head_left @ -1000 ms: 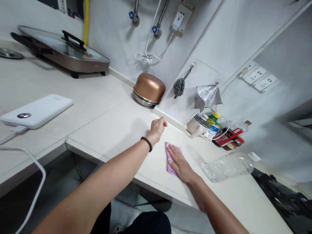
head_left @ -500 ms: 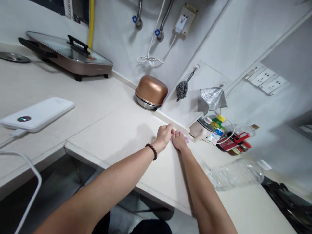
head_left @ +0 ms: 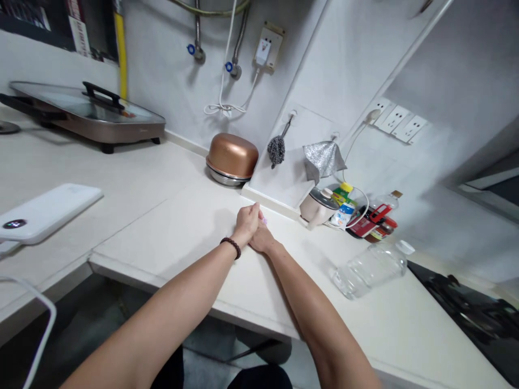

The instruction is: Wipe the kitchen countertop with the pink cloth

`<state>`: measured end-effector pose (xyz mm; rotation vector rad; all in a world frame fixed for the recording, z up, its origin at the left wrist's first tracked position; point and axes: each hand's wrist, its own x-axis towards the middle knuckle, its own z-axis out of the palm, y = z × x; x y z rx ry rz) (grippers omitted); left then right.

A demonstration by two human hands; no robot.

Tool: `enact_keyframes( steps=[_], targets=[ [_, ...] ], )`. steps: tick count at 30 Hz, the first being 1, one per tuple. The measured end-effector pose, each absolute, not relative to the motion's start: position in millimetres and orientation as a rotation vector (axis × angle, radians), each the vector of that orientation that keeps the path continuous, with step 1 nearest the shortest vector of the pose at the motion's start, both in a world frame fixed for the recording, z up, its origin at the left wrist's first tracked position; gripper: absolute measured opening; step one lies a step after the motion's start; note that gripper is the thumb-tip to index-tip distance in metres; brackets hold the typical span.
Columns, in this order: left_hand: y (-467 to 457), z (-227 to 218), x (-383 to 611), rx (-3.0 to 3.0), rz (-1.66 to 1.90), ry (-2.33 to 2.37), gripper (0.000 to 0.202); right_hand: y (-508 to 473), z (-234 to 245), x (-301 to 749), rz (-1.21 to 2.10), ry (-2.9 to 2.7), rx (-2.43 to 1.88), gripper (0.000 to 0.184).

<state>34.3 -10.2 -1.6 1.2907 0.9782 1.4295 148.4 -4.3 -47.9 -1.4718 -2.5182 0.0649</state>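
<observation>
Both my hands meet on the white countertop, just in front of the low ledge at the wall. My left hand, with a dark bead bracelet at the wrist, is curled closed; whatever its fingers hold is hidden. Against it lies my right hand, low on the counter, its fingers largely covered by the left. A small bit of pink-purple cloth peeks out at the right hand's fingers. Past the hands, a copper-coloured bowl sits upside down on a steel one.
An electric griddle and a white power bank stand to the left. To the right are a small pot, seasoning packets and bottles, a clear plastic bottle on its side, and a black stove. A steel scourer hangs on the wall.
The right hand has slid with the cloth toward me and left, up against the left hand, and most of the cloth is now covered. The camera view has shifted right.
</observation>
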Motion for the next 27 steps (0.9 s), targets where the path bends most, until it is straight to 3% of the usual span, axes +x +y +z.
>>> enact_keyframes(
  steps=[10,27],
  targets=[
    [-5,-8,31,1.391,1.447,1.035,0.048,-102,-54,281,-0.034,-2.168,-1.984,0.073],
    [-9,-10,28,1.382,1.376,1.067,0.041,-308,-40,307,0.087,-2.169,-1.977,0.061]
  ],
)
